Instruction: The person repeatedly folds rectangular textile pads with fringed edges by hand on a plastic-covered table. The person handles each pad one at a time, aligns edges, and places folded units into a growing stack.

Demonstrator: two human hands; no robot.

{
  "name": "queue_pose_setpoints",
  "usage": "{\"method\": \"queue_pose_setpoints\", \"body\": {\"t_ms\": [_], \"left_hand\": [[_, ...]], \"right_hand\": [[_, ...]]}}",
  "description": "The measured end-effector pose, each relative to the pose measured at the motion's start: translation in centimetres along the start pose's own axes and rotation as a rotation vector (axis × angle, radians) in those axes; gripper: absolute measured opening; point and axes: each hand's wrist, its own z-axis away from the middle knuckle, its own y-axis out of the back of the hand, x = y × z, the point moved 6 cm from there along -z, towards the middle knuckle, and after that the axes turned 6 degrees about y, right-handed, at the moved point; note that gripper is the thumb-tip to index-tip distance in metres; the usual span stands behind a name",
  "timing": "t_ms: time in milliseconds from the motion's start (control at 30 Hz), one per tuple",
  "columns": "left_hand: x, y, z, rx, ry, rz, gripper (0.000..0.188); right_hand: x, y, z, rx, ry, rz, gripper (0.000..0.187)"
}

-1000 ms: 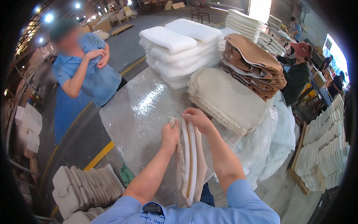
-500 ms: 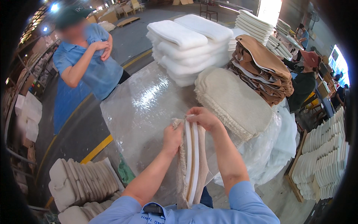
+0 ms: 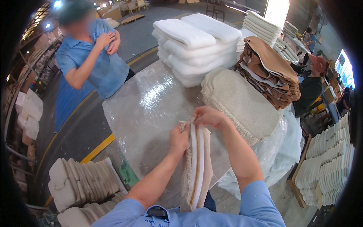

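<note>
A beige fabric cover (image 3: 206,159) with a frayed edge hangs from my two hands down toward my chest. Along its length runs a zipper (image 3: 196,166), brown between white tape bands. My left hand (image 3: 178,140) pinches the frayed top edge on the left side. Close beside it, my right hand (image 3: 209,116) grips the top end with thumb and fingers, at the end of the zipper. Right behind my right hand lies a stack of beige fabric pieces (image 3: 242,106) with fringed edges.
A plastic-covered table (image 3: 140,113) holds white padding (image 3: 193,53) and folded brown covers (image 3: 268,72). Across the table's left side stands a person in a blue shirt (image 3: 94,60). Stacked beige cushions (image 3: 81,185) sit lower left; white pads (image 3: 325,162) stand on a pallet at right.
Both hands stay at the cover's top end and have shifted slightly within the view. The person across the table has moved a hand a little at the chest.
</note>
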Motion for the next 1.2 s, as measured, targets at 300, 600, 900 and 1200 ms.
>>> {"method": "queue_pose_setpoints", "body": {"t_ms": [300, 600, 900, 1200], "left_hand": [[0.2, -0.3, 0.4, -0.004, -0.041, 0.004, 0.025], [0.1, 1.0, -0.1, 0.031, -0.048, -0.134, 0.022], [0.8, 1.0, 0.0, 0.019, -0.058, -0.070, 0.023], [1.2, 1.6, 0.6, 0.061, -0.215, -0.232, 0.024]], "right_hand": [[1.7, -0.3, 0.4, 0.093, 0.075, -0.263, 0.028], [-0.9, -1.2, -0.1, 0.076, 0.020, -0.036, 0.016], [0.1, -1.4, -0.1, 0.338, 0.342, -0.189, 0.020], [-0.8, -1.7, 0.9, 0.324, 0.076, -0.046, 0.024]]}}
